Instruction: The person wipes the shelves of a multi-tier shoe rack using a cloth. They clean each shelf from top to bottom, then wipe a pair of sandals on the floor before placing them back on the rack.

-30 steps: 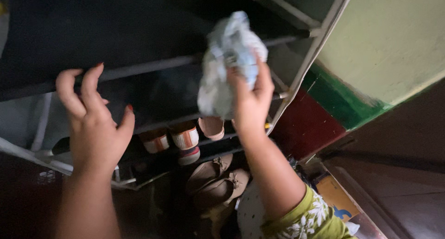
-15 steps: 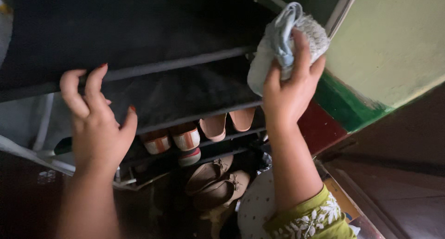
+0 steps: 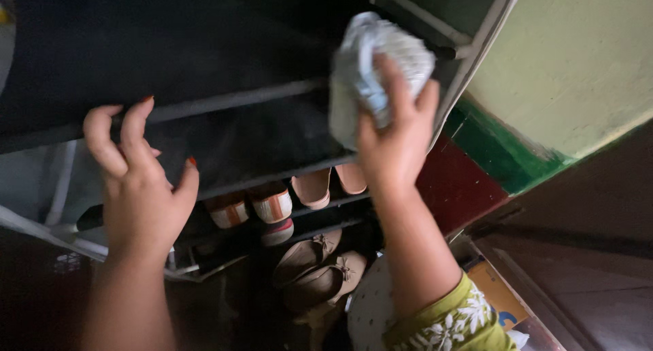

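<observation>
Dark shoe rack (image 3: 224,103); right hand (image 3: 391,147) grips cloth (image 3: 371,65); left hand (image 3: 139,188) open

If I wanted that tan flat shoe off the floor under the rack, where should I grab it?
Probably the tan flat shoe by its open heel rim, coming from above: it lies sole-down beside its twin, opening upward, with the rack's bars overhead crowding the toe end.

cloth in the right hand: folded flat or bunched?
Bunched. The pale cloth is crumpled into a wad under the right hand, one end trailing down.
</observation>
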